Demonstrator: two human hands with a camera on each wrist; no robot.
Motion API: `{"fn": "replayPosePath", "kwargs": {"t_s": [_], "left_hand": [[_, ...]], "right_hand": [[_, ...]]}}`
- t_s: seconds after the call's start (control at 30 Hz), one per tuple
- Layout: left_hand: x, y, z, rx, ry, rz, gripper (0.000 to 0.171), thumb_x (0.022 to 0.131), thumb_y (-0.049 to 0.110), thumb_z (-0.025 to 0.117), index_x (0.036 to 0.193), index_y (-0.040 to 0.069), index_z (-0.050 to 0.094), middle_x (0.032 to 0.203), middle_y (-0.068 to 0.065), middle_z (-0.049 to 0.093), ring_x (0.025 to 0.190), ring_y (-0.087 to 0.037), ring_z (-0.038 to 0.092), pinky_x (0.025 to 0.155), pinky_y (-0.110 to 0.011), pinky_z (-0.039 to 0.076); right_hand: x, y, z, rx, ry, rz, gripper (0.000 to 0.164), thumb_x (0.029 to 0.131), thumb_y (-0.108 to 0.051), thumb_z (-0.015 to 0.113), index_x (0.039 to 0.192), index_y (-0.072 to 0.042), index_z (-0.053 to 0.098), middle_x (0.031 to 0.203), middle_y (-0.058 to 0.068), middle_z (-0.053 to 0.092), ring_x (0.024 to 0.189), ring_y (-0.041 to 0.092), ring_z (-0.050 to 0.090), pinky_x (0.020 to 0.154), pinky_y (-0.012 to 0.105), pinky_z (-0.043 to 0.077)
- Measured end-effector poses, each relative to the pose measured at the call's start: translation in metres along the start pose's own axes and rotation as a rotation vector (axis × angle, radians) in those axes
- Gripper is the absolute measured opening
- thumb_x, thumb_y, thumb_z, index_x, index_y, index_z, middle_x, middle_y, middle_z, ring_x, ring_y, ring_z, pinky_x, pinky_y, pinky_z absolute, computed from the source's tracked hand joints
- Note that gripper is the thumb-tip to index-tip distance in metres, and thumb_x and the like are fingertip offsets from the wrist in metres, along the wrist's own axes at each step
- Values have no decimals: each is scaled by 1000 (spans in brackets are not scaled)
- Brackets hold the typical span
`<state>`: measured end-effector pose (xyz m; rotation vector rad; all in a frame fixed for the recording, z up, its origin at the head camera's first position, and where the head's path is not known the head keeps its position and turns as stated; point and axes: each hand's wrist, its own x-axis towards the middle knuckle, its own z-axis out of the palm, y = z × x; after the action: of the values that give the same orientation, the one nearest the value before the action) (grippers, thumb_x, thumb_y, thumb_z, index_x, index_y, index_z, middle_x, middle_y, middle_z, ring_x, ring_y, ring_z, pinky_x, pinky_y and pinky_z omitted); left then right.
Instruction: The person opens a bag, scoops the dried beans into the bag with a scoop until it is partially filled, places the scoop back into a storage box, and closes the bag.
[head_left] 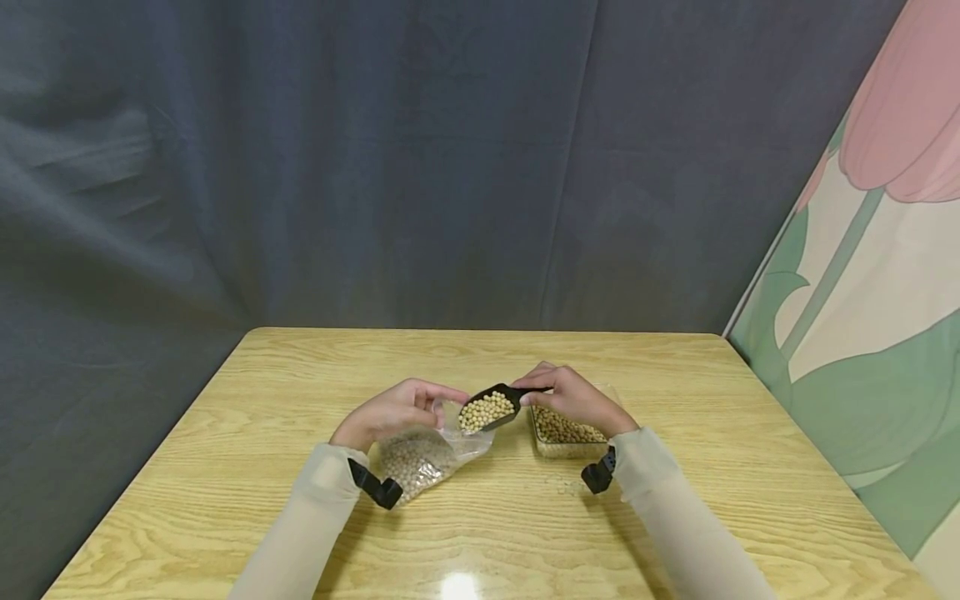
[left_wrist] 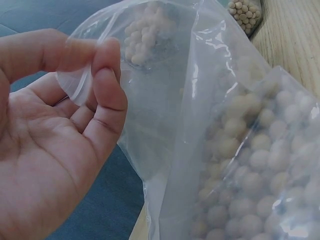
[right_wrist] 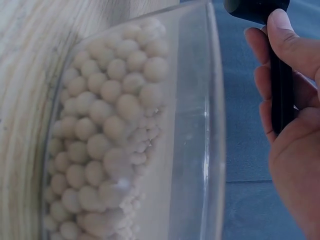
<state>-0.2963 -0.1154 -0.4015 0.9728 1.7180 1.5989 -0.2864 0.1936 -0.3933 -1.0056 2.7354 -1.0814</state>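
Note:
My left hand pinches the rim of a clear plastic bag between thumb and fingers, keeping its mouth apart. Pale round beans fill the lower part of the bag, which slumps on the table. In my right hand is the handle of a black scoop, thumb laid along it and fingers curled round. Soybeans heap the scoop's bowl, whose tip is at the bag's mouth in the head view. Through the bag's film in the left wrist view, the scoop's beans show blurred.
Under my right forearm and hand stands a clear rectangular container holding more beans. The wooden table has a dark curtain behind it. A wall with a painted flower rises at the right.

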Motion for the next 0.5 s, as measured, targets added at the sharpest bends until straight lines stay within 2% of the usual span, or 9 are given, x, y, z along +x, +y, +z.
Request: {"fn": "replayPosePath", "kwargs": {"t_s": [0.5], "left_hand": [[-1, 0, 0, -8, -9, 12, 52, 87, -10, 49, 138, -16, 38, 73, 6, 66, 71, -6, 61, 74, -22, 52]], "right_hand": [[2, -8, -2, -64, -5, -40, 32, 92, -16, 62, 122, -5, 67, 113, 8, 68, 103, 20, 60, 83, 33, 50]]}}
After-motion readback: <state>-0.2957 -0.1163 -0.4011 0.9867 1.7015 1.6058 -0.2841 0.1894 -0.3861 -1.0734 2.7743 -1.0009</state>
